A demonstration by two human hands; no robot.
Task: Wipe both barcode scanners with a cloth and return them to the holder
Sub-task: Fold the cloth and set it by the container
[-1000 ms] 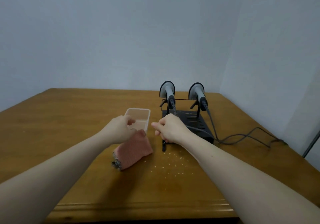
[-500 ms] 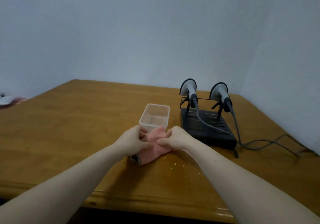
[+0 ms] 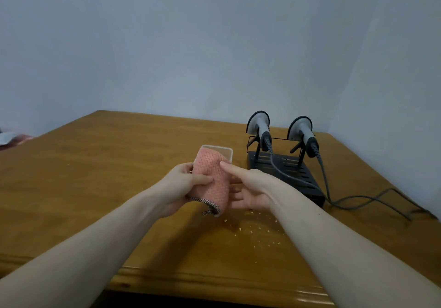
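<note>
A pink knitted cloth (image 3: 213, 179) with a dark woven edge is held up off the table between both hands. My left hand (image 3: 183, 182) pinches its left side with thumb on top. My right hand (image 3: 248, 188) lies under and against its right side, fingers mostly spread, thumb on the cloth. Two grey barcode scanners, one on the left (image 3: 260, 126) and one on the right (image 3: 301, 130), stand head-up in the black wire holder (image 3: 286, 169) to the right of my hands. Their grey cables (image 3: 353, 200) trail off to the right.
A clear plastic tub (image 3: 228, 152) sits on the wooden table (image 3: 95, 176) just behind the cloth. Pale crumbs (image 3: 257, 231) are scattered in front of the holder. The table's front edge is close to me; walls stand behind and to the right.
The cloth has been lifted off the table and now stands upright between both hands. The view has shifted left and back a little.
</note>
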